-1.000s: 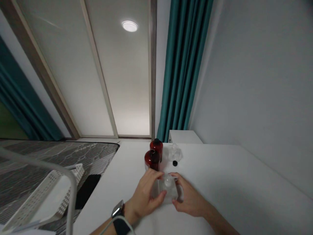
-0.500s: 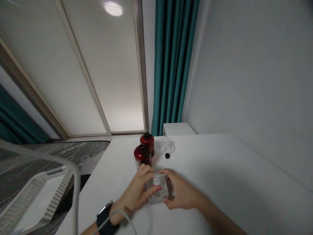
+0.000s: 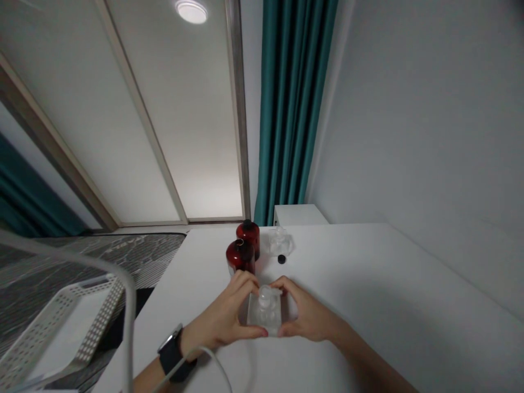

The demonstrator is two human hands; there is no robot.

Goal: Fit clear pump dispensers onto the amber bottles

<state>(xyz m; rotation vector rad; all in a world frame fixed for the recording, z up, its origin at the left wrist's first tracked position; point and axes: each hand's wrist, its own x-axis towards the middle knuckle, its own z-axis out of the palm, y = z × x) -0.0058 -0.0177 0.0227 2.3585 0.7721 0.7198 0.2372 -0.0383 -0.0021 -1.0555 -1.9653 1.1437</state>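
Note:
A clear, square bottle (image 3: 264,315) with a rounded, see-through top stands on the white table between my hands. My left hand (image 3: 234,311), with a dark watch on its wrist, curves round the left side, thumb along the near edge. On the other side my right hand (image 3: 305,310) cups the bottle, its index finger at the top and its thumb at the near corner. Just beyond my left hand is an open-necked dark red bottle (image 3: 240,255). Behind it stands another red bottle (image 3: 249,237) with a black cap.
A small black cap (image 3: 281,259) lies beyond my hands, near a clear, see-through object (image 3: 280,242). A white perforated basket (image 3: 77,322) is left of the table (image 3: 352,295). A pale cable (image 3: 128,327) crosses the left foreground.
My left thumb has moved off the clear bottle's top down to its near edge. My right hand has shifted slightly around the bottle. The red bottles have stayed put.

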